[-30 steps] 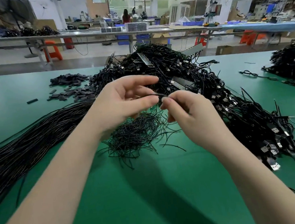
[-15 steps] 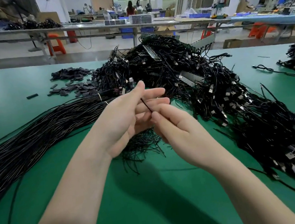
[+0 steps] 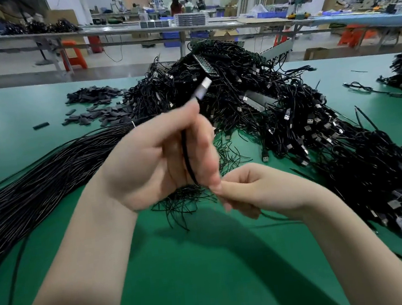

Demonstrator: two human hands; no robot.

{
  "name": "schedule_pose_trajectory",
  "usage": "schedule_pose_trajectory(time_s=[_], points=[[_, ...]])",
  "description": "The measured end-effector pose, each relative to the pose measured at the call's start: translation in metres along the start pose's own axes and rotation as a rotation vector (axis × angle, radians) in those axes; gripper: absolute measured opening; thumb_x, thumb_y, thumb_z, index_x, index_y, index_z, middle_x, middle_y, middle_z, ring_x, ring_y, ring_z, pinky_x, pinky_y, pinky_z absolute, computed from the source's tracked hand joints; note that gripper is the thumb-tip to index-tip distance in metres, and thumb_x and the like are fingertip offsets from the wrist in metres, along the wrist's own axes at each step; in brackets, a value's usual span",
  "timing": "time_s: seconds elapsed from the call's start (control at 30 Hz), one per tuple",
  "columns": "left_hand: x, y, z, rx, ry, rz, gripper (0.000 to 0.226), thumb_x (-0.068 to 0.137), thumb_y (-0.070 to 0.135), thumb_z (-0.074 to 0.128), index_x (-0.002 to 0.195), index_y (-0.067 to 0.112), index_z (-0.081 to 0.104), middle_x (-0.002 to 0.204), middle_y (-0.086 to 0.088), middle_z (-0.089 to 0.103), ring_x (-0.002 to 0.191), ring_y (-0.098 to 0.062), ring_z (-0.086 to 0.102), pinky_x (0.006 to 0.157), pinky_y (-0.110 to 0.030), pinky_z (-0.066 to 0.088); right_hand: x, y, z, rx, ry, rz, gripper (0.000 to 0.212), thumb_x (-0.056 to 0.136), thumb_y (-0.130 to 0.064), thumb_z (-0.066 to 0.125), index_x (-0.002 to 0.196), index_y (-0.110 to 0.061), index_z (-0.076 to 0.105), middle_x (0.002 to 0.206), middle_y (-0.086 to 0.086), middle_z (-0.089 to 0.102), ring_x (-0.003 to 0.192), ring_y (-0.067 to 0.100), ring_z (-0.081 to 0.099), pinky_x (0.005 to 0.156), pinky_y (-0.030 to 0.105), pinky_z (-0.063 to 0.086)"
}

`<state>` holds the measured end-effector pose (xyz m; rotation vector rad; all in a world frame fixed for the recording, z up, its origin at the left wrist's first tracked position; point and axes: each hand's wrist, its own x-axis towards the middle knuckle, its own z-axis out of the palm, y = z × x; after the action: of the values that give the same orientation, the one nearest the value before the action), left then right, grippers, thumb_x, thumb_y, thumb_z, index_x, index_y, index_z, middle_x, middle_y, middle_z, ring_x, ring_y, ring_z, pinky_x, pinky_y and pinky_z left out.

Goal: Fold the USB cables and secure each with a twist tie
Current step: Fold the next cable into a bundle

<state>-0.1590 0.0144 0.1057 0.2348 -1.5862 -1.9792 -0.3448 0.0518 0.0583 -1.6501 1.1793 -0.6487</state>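
**Hands raise one USB cable over the green desk**

The desk (image 3: 209, 276) is a smooth green mat; its far edge runs straight across under the aisle, and the broad strip toward the near edge is bare green below the forearms. To the left, a thick bundle of straight cables (image 3: 36, 186) sweeps from the left edge toward the middle. To the right, a tangled heap of cables (image 3: 305, 128) runs from the far edge down toward the near right corner, silver plugs glinting along it.

The left hand (image 3: 160, 157) is held up above the middle of the desk, fingers curled round a thin black USB cable (image 3: 187, 159) that stands nearly upright; its silvery connector (image 3: 204, 88), blurred, juts above the fingertips. The right hand (image 3: 257, 191) sits just below, fingers curled, pinching the cable's lower run, touching the left hand's little finger.

Beneath both hands lies a loose mat of wiry black twist ties (image 3: 183, 202). Flat dark sleeve pieces (image 3: 94, 104) are scattered near the far left.
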Motion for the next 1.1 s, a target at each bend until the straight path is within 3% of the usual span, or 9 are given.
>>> schedule_pose_trajectory(time_s=[0.17,0.27,0.4,0.5,0.57,0.73,0.9,1.0,1.1], points=[[-0.001,-0.005,0.001,0.380,-0.354,-0.381,0.040,0.099,0.036,0.043,0.081,0.016,0.074,0.072,-0.007,0.074,0.065,-0.018,0.070,0.066,-0.023,0.052,-0.010,-0.001,-0.023,-0.108,0.284,-0.004,0.071,0.068,-0.066,0.068,0.063,0.002,0.047,0.053,-0.003,0.031,0.050,0.011,0.022,0.045,0.024,0.017],[0.009,-0.024,-0.002,0.558,-0.089,-0.481,0.038,0.099,0.042,0.042,0.112,0.019,0.070,0.099,-0.004,0.076,0.093,-0.016,0.072,0.089,-0.023,0.054,-0.012,-0.007,-0.027,-0.035,0.365,-0.032,0.051,0.089,-0.051,0.056,0.079,-0.002,0.067,0.055,-0.005,0.042,0.049,0.007,0.030,0.045,0.017,0.025],[0.019,-0.035,-0.007,0.420,0.279,-0.293,0.041,0.093,0.046,0.041,0.120,0.026,0.064,0.117,0.008,0.071,0.112,-0.006,0.065,0.097,-0.018,0.047,-0.016,-0.023,-0.018,0.077,0.453,-0.131,0.025,0.100,-0.024,0.049,0.095,-0.009,0.069,0.058,-0.009,0.046,0.048,0.006,0.036,0.047,0.017,0.031],[0.023,-0.032,-0.007,0.383,0.364,-0.135,0.040,0.101,0.044,0.032,0.128,0.029,0.058,0.125,0.019,0.065,0.117,0.006,0.057,0.094,-0.011,0.040,-0.016,-0.029,-0.007,0.208,0.345,-0.216,0.023,0.102,-0.015,0.045,0.103,-0.011,0.068,0.061,-0.009,0.049,0.048,0.007,0.039,0.046,0.016,0.033],[0.025,-0.028,-0.006,0.259,0.423,-0.036,0.041,0.103,0.045,0.028,0.126,0.031,0.058,0.128,0.014,0.064,0.116,0.005,0.058,0.101,-0.022,0.042,-0.012,-0.026,0.003,0.282,0.200,-0.240,0.024,0.103,-0.018,0.044,0.100,-0.014,0.067,0.059,-0.009,0.049,0.048,0.008,0.040,0.047,0.016,0.033],[0.013,-0.004,-0.003,-0.182,0.245,0.099,0.050,0.102,0.042,0.030,0.112,0.017,0.073,0.109,-0.004,0.074,0.105,-0.015,0.069,0.082,-0.027,0.058,0.003,-0.001,0.013,0.327,-0.165,-0.082,0.027,0.096,-0.039,0.049,0.085,-0.025,0.070,0.057,-0.009,0.040,0.046,0.007,0.032,0.045,0.016,0.029],[-0.002,0.002,-0.003,0.231,0.163,-0.015,0.045,0.092,0.039,0.041,0.062,0.024,0.070,0.063,0.000,0.069,0.061,-0.019,0.067,0.061,-0.029,0.050,0.005,0.010,-0.009,0.114,0.146,0.063,0.047,0.083,-0.062,0.060,0.057,-0.024,0.051,0.050,-0.011,0.031,0.045,0.010,0.021,0.041,0.017,0.021],[-0.003,0.000,-0.003,0.481,0.036,-0.144,0.048,0.095,0.037,0.038,0.064,0.023,0.071,0.060,-0.002,0.068,0.057,-0.020,0.064,0.060,-0.031,0.047,-0.004,0.005,-0.023,0.083,0.351,0.037,0.052,0.077,-0.067,0.063,0.054,-0.023,0.046,0.050,-0.008,0.032,0.047,0.013,0.021,0.041,0.015,0.024],[0.000,-0.005,-0.005,0.610,0.062,-0.275,0.044,0.096,0.046,0.042,0.088,0.022,0.078,0.077,-0.006,0.076,0.070,-0.017,0.070,0.065,-0.025,0.050,-0.011,-0.009,-0.024,0.222,0.372,-0.071,0.040,0.089,-0.050,0.053,0.061,-0.023,0.064,0.050,-0.012,0.032,0.045,0.008,0.025,0.043,0.016,0.024]])
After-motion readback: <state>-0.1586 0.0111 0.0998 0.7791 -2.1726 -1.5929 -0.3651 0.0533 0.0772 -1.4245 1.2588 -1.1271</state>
